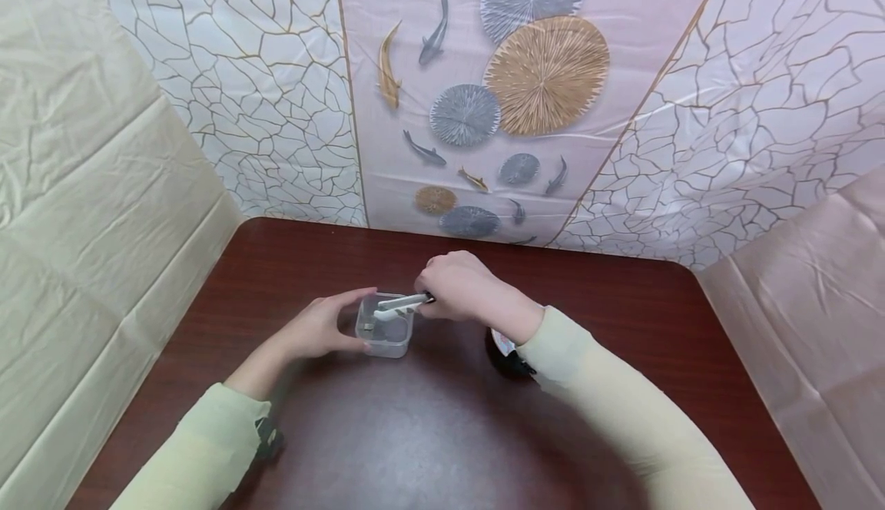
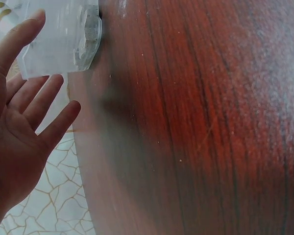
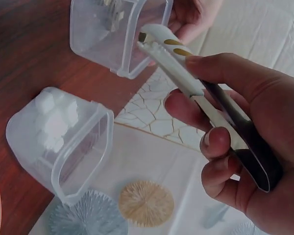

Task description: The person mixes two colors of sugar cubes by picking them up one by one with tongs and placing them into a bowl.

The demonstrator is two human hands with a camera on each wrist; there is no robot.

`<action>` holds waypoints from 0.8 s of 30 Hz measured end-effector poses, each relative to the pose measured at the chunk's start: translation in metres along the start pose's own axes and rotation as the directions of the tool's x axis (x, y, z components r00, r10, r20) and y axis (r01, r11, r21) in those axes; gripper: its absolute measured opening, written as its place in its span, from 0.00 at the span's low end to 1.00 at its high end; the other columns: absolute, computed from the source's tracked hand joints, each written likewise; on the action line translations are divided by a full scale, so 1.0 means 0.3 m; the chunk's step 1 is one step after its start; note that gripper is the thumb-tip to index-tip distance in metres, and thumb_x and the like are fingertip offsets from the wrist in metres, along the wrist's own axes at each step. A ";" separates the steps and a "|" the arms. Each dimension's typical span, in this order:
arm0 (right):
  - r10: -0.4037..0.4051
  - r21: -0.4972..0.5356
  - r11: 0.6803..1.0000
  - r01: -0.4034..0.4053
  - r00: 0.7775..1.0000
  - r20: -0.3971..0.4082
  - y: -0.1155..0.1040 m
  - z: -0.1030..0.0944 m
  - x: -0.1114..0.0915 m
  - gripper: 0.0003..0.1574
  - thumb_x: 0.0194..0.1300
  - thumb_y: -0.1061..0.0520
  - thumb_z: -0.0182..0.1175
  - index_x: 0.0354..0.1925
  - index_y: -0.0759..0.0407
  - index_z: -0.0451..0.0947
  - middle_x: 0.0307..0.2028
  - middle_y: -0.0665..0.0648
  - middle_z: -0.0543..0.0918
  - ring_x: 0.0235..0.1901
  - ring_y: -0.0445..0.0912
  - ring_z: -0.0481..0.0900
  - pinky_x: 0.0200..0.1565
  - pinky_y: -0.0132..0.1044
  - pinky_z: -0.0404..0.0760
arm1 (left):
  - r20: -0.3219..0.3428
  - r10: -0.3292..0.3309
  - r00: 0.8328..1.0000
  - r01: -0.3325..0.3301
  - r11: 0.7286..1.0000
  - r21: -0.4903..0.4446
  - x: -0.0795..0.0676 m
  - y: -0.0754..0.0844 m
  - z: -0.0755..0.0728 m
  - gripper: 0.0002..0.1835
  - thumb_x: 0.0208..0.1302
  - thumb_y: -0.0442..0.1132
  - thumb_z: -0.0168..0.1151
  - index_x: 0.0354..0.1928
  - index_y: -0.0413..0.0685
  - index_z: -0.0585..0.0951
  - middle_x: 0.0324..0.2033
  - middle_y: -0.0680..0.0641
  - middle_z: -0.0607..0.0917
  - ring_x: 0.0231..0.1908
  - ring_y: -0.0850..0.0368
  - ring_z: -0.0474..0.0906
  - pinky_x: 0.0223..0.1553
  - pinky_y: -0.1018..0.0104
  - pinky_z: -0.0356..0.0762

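Note:
My left hand (image 1: 319,328) grips a small clear plastic box (image 1: 389,349), thumb on the near side and fingers on the far side. Small metal pieces (image 3: 113,14) lie inside it, seen in the right wrist view. My right hand (image 1: 456,286) holds small tongs (image 3: 174,58) with white, gold-marked tips and a dark handle, pinched between thumb and fingers. The tips reach over the box's mouth in the head view. A small metallic bit (image 3: 142,36) shows at the tips; I cannot tell whether it is gripped.
A second clear box (image 3: 32,132) with white lumps (image 3: 56,120) in it stands on the table, hidden behind my right hand in the head view. A black round object (image 1: 508,360) with a printed pale top sits under my right wrist. Patterned cloth (image 1: 290,95) walls the dark red table (image 1: 442,433).

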State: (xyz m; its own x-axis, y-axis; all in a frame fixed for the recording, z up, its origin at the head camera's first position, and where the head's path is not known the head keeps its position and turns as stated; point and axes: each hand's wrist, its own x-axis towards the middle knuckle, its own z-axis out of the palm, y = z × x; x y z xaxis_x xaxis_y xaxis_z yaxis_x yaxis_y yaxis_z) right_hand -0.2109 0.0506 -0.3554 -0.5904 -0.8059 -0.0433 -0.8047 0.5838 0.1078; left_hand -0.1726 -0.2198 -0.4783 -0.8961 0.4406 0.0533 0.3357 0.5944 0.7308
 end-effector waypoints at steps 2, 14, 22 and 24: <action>-0.005 0.010 1.000 0.005 1.000 -0.026 0.013 -0.004 -0.021 0.20 0.60 0.47 0.73 0.18 0.43 0.75 0.19 0.43 0.69 0.22 0.44 0.73 0.26 0.42 0.73 | 0.002 -0.001 1.000 0.001 1.000 -0.001 0.000 0.003 0.000 0.51 0.52 0.45 0.87 0.78 0.44 0.72 0.64 0.43 0.86 0.66 0.43 0.80 0.69 0.40 0.74; 0.005 0.075 0.997 0.005 0.992 -0.124 0.125 -0.023 -0.187 0.23 0.62 0.49 0.74 0.19 0.44 0.71 0.16 0.41 0.64 0.18 0.38 0.63 0.21 0.38 0.59 | 0.003 0.019 1.000 -0.019 1.000 -0.017 0.002 0.013 -0.001 0.51 0.52 0.44 0.87 0.77 0.42 0.71 0.63 0.40 0.86 0.65 0.43 0.82 0.69 0.40 0.75; 0.066 0.106 0.993 -0.050 0.986 -0.155 0.196 -0.032 -0.321 0.23 0.60 0.52 0.74 0.19 0.44 0.71 0.17 0.38 0.65 0.19 0.37 0.62 0.21 0.37 0.61 | 0.007 0.012 1.000 -0.012 1.000 -0.014 -0.003 0.010 -0.003 0.51 0.53 0.45 0.87 0.77 0.43 0.71 0.63 0.40 0.85 0.65 0.42 0.82 0.68 0.40 0.75; 0.083 0.105 0.992 -0.066 0.983 -0.162 0.211 -0.029 -0.353 0.22 0.59 0.53 0.74 0.19 0.43 0.71 0.17 0.38 0.65 0.19 0.37 0.62 0.21 0.36 0.60 | 0.010 0.011 1.000 -0.010 1.000 -0.015 -0.005 0.008 -0.002 0.51 0.53 0.45 0.87 0.78 0.43 0.71 0.64 0.40 0.85 0.66 0.42 0.81 0.68 0.40 0.75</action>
State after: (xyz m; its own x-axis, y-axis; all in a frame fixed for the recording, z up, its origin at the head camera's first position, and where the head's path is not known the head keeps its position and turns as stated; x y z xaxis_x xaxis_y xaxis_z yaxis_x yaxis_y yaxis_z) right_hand -0.1988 0.1721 -0.3353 -0.6372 -0.7601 0.1271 -0.7659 0.6429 0.0051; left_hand -0.1707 -0.2195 -0.4761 -0.8895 0.4537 0.0541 0.3405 0.5793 0.7406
